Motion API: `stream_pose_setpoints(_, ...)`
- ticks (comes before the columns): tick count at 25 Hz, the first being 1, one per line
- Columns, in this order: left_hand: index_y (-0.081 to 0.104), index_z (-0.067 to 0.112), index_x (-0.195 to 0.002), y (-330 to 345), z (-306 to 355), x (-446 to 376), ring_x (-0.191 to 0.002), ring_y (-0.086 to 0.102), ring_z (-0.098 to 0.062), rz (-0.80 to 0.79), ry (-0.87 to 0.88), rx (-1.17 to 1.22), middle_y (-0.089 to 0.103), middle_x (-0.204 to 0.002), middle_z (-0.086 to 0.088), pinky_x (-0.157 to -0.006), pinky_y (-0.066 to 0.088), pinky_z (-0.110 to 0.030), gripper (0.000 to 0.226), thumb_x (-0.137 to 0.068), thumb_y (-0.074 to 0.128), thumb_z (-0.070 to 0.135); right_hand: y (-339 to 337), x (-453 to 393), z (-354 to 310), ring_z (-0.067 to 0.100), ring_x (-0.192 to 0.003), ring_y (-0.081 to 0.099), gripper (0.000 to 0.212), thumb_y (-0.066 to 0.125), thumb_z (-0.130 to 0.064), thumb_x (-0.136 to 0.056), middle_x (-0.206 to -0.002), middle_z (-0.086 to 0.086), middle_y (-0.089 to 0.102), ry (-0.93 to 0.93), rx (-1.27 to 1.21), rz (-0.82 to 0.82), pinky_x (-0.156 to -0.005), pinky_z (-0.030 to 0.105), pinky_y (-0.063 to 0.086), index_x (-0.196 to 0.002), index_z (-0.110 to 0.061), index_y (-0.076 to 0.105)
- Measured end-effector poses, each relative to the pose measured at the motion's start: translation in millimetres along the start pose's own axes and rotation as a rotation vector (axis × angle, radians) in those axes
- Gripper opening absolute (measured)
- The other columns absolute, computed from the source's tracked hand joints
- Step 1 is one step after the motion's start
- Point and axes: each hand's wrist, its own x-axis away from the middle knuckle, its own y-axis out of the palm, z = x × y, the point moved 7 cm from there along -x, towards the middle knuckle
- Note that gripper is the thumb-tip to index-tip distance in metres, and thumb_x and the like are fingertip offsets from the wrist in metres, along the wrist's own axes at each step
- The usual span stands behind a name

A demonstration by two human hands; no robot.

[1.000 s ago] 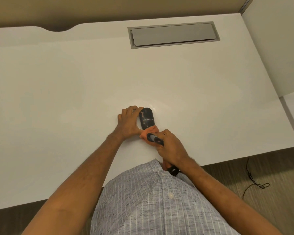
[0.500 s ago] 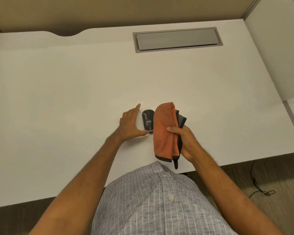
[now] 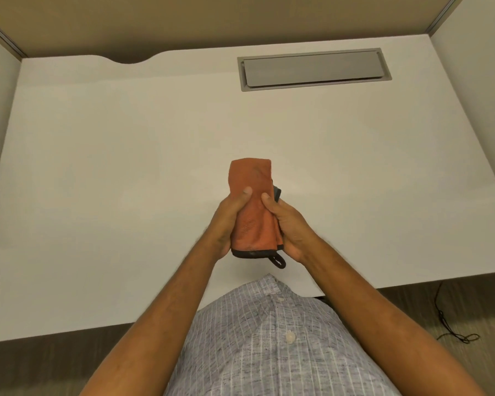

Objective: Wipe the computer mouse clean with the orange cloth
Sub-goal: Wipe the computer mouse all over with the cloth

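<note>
The folded orange cloth (image 3: 251,192) with a dark hem and a hanging loop is held upright above the white desk (image 3: 120,172), just in front of me. My left hand (image 3: 226,224) grips its left side, thumb pressed on the front. My right hand (image 3: 290,227) grips its right side, where a dark grey fold (image 3: 277,193) of the cloth peeks out. The computer mouse is not visible; the cloth and my hands cover the spot where it lay, and I cannot tell whether it rests on the desk or sits inside the cloth.
A grey cable hatch (image 3: 312,70) is set into the desk's far right. Partition walls close in the desk at the back and on both sides. A black cable (image 3: 447,327) lies on the floor past the desk's front right edge.
My left hand left the mouse on the desk and came up to grip the cloth. The cloth moved left in front of the mouse, which is now hidden.
</note>
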Motion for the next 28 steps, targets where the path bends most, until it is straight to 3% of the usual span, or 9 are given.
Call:
stream_pose_setpoints(4,0.064,0.012,-0.131,-14,5,-1,-0.112,0.071,-0.028,0.144,0.064,-0.003,0.074,-0.122,-0.010,-0.092,0.060,-0.043,0.042,-0.100,0.060,0.040,-6,-7,-9,0.017,-0.107,0.073,0.042,0.065,-0.049,-0.094,-0.116,-0.003,0.076,-0.116,0.368,0.043,-0.082,0.027,0.060,-0.124,-0.021,0.065)
stream_pose_setpoints(8,0.067,0.024,-0.120,-40,22,0,-0.101,0.074,-0.017,0.327,0.152,-0.201,0.076,-0.114,0.000,-0.087,0.060,-0.034,0.025,-0.100,0.060,0.038,-41,-15,-25,0.010,-0.096,0.068,0.008,0.063,-0.036,-0.096,-0.109,-0.009,0.070,-0.267,0.704,0.307,-0.082,0.029,0.056,-0.101,-0.032,0.067)
stream_pose_setpoints(11,0.060,0.019,-0.129,-62,35,-2,-0.104,0.067,-0.018,0.490,0.213,-0.581,0.067,-0.120,0.001,-0.083,0.053,-0.026,0.033,-0.101,0.057,0.036,-59,-21,-31,0.004,-0.090,0.063,0.021,0.063,-0.022,-0.097,-0.124,-0.005,0.061,-0.381,0.916,0.352,-0.076,0.007,0.045,-0.117,-0.028,0.065)
stream_pose_setpoints(13,0.057,0.013,-0.130,-68,36,-5,-0.106,0.063,-0.024,0.549,0.246,-0.766,0.061,-0.122,-0.004,-0.079,0.047,-0.025,0.034,-0.102,0.054,0.032,-61,-28,-27,0.011,-0.100,0.064,0.034,0.062,-0.015,-0.097,-0.137,0.001,0.056,-0.427,1.080,0.308,-0.082,0.003,0.043,-0.130,-0.023,0.061)
stream_pose_setpoints(15,0.053,0.011,-0.135,-64,33,-9,-0.109,0.061,-0.025,0.558,0.268,-0.850,0.056,-0.128,-0.007,-0.083,0.049,-0.032,0.036,-0.103,0.051,0.029,-59,-35,-21,0.022,-0.127,0.054,0.043,0.058,-0.012,-0.099,-0.148,0.003,0.050,-0.453,1.222,0.240,-0.105,0.018,0.041,-0.141,-0.020,0.054)
stream_pose_setpoints(17,0.045,0.014,-0.143,-57,28,-13,-0.115,0.059,-0.025,0.547,0.263,-0.894,0.051,-0.136,-0.008,-0.094,0.052,-0.040,0.043,-0.103,0.050,0.029,-56,-42,-15,0.025,-0.141,0.040,0.048,0.052,-0.016,-0.102,-0.157,0.002,0.042,-0.434,1.331,0.192,-0.112,0.031,0.033,-0.149,-0.022,0.045)
stream_pose_setpoints(21,0.037,0.019,-0.150,-45,23,-25,-0.116,0.059,-0.028,0.529,0.241,-0.952,0.047,-0.140,-0.008,-0.093,0.054,-0.047,0.053,-0.101,0.051,0.033,-58,-51,-10,0.030,-0.143,0.036,0.049,0.045,-0.025,-0.106,-0.162,0.002,0.037,-0.364,1.422,0.155,-0.116,0.045,0.036,-0.154,-0.020,0.037)
stream_pose_setpoints(28,0.023,0.030,-0.158,-16,2,-41,-0.122,0.054,-0.025,0.343,0.250,-1.087,0.042,-0.145,-0.007,-0.092,0.054,-0.044,0.065,-0.099,0.049,0.042,-56,-51,-14,0.031,-0.141,0.037,0.051,0.044,-0.031,-0.107,-0.161,0.001,0.039,-0.331,1.464,0.121,-0.112,0.048,0.039,-0.156,-0.020,0.034)
